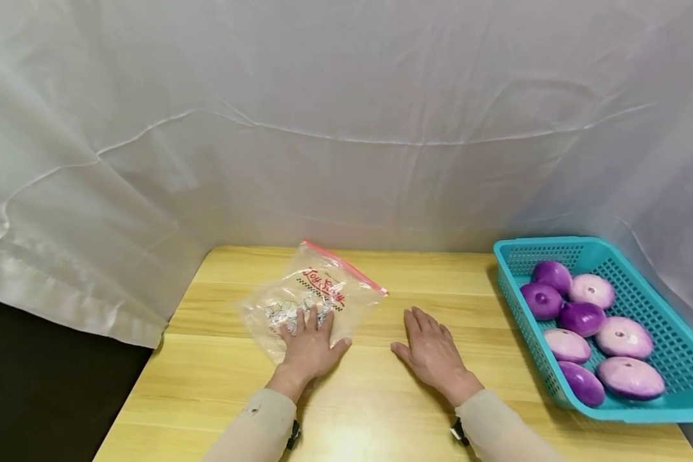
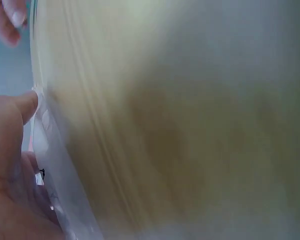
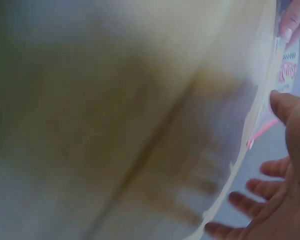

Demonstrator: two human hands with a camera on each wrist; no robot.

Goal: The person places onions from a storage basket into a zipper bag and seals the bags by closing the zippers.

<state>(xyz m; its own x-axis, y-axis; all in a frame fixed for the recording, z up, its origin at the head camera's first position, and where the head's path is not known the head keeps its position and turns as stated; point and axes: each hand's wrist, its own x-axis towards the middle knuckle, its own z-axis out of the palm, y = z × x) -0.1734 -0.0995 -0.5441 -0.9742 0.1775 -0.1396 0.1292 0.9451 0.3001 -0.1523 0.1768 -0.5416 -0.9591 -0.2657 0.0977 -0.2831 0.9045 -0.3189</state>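
A: Left hand point(image 1: 308, 350)?
B: Laid flat on the near part of the clear bag point(image 1: 317, 289), fingers straight and apart. No pinch, just pressing or resting.
A: Why there?
B: My read: a spread palm pins thin plastic against the table point(image 1: 208, 359) so it can't slide or curl.
A: And the zip edge point(image 1: 345, 266)?
B: Beyond the left fingertips, slanting off to their right, so uncovered. Pale pieces point(image 1: 289, 310) show by those fingertips; can't tell what they are.
A: Right hand point(image 1: 436, 353)?
B: Right of the bag, apart from it, fingers extended, holding nothing. Touching the wood or just over it, can't tell. Looks idle.
A: Basket point(image 1: 525, 340)?
B: Right of the right hand, onions point(image 1: 582, 319) inside. Probably set aside there so its walls stop them rolling.
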